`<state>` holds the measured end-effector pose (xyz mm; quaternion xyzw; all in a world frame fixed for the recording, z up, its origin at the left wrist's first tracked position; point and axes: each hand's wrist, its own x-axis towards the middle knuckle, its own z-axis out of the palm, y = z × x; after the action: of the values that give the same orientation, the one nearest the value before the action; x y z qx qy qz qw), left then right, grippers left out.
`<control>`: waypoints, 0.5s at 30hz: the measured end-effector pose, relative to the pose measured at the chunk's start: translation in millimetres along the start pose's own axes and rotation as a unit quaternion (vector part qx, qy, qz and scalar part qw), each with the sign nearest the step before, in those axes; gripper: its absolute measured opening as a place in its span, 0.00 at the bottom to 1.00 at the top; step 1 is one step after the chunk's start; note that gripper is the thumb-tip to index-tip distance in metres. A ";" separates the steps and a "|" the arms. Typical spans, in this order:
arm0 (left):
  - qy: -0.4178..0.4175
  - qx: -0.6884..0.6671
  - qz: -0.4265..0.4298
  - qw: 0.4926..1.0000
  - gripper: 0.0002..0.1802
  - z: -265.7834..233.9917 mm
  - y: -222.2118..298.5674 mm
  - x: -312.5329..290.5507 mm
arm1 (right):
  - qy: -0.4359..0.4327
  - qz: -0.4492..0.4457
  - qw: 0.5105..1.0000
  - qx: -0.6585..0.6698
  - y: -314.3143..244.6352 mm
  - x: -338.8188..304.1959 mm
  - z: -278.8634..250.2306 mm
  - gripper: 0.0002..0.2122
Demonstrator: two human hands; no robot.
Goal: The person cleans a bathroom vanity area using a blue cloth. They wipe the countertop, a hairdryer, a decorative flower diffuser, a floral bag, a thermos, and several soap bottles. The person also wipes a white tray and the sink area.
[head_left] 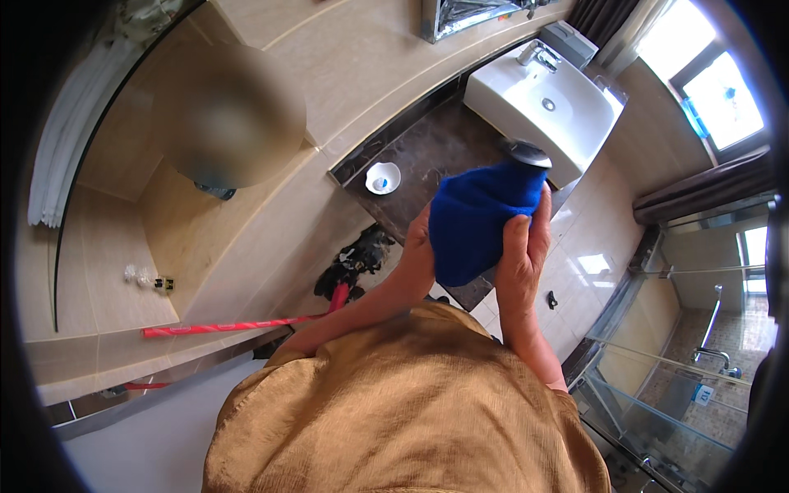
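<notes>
In a tiled bathroom, up at chest height over the dark marble counter (427, 156), both hands are wrapped around a blue cloth (477, 222) that's bunched over some dark round-topped object (528, 154), only its black cap pokes out the top so can't really tell what it is. The left hand (417, 251) cups the cloth from the left side, mostly hidden behind it, and the right hand (519, 259) grips it from the right with fingers (516, 238) pressed into the fabric. White sink (534, 111) sits just beyond, a small white bowl (382, 177) is on the counter, and a red-handled mop (238, 325) lies down on the floor to the left
</notes>
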<state>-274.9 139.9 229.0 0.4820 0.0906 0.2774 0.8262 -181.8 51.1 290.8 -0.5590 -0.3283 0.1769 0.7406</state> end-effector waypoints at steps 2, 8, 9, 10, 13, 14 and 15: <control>0.013 -0.026 -0.013 0.999 0.24 0.3 11.1 1.7 | -0.036 0.004 0.998 0.059 10.4 2.0 3.5 0.40; -0.091 -0.273 -0.143 0.947 0.38 -16.1 45.1 16.3 | -0.125 0.166 0.976 0.069 15.9 9.0 -4.6 0.35; -0.075 -0.243 -0.157 0.954 0.39 -19.9 47.8 16.8 | -0.136 0.123 0.983 0.012 19.3 13.8 -5.2 0.33; -0.060 -0.214 -0.171 0.960 0.40 -23.9 50.2 17.0 | -0.133 0.043 0.989 -0.043 18.0 18.9 0.8 0.31; -0.055 -0.248 -0.176 0.951 0.41 -29.3 56.3 18.8 | -0.085 -0.057 0.989 -0.103 9.3 24.1 18.4 0.23; -0.066 -0.280 -0.171 0.942 0.40 -29.2 58.2 20.8 | -0.077 -0.041 0.992 -0.094 7.4 21.7 18.8 0.22; -0.072 -0.263 -0.186 0.944 0.39 -30.0 58.6 21.2 | -0.098 0.012 0.994 -0.047 7.9 16.1 17.8 0.22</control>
<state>-291.6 196.2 265.5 0.2409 0.0426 0.0978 0.9647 -181.5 76.3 290.8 -0.5773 -0.4008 0.2238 0.6753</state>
